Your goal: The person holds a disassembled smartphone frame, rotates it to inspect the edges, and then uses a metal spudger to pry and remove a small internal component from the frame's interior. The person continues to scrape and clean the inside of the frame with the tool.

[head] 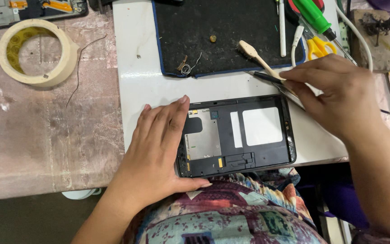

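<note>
Tweezers [271,80] pinched in our right hand [339,97] near the bench's front edge; our left hand [159,149] lies flat, gripping nothing, steadying the opened tablet [240,135]; next comes careful picking.

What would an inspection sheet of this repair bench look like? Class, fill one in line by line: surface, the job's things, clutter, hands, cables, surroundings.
Surface: white board on a worn pinkish table; a dark blue-edged mat at the far side.
Job's things: opened tablet frame, internals showing, at the near edge; tweezers at its upper right corner.
Clutter: tape roll, toothbrush, green-handled screwdriver, yellow scissors, small parts on the mat.
Hands: left hand pressed flat on the frame's left end; right hand gripping the tweezers.
Cables: white cable at far right; thin wire on the table.
Surroundings: another opened device at top left; patterned clothing below.
</note>
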